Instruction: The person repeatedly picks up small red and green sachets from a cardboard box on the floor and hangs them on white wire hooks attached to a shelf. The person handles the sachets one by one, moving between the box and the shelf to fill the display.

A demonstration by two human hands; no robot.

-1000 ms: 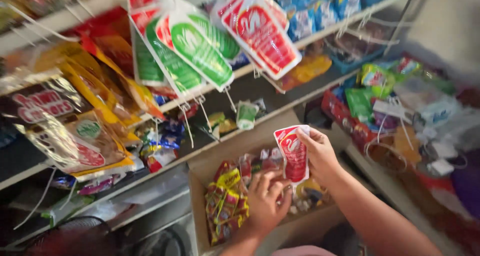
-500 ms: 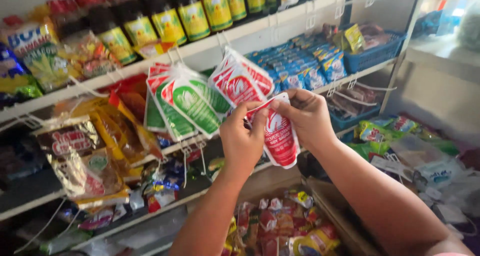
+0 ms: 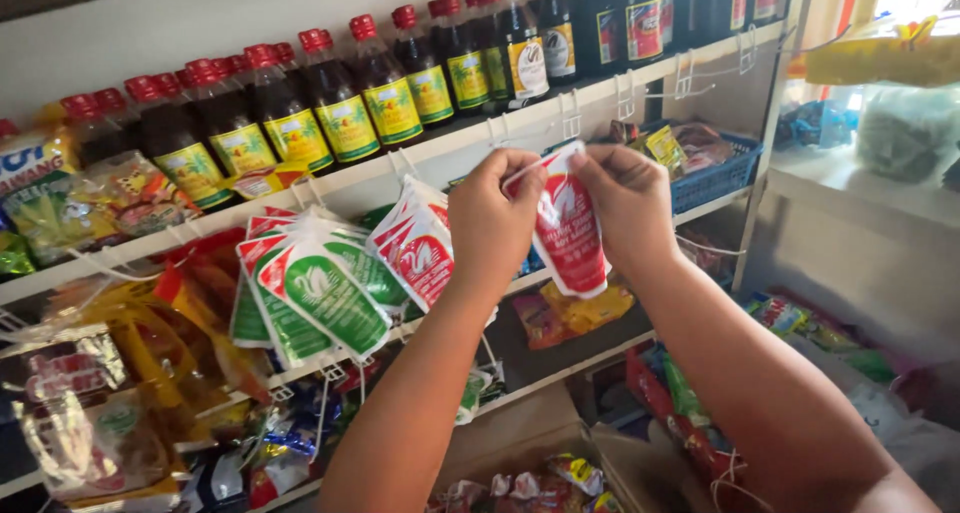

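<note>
Red-and-white sachet (image 3: 568, 235) has come up from the box (image 3: 520, 453); your left hand (image 3: 493, 223) and right hand (image 3: 628, 205) pinch its top by the far shelf's white hook (image 3: 570, 123).

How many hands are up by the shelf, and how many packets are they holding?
Hands: 2, the left hand and the right hand
Red-and-white packet, pinched at its top by both hands: 1
Total: 3
</note>
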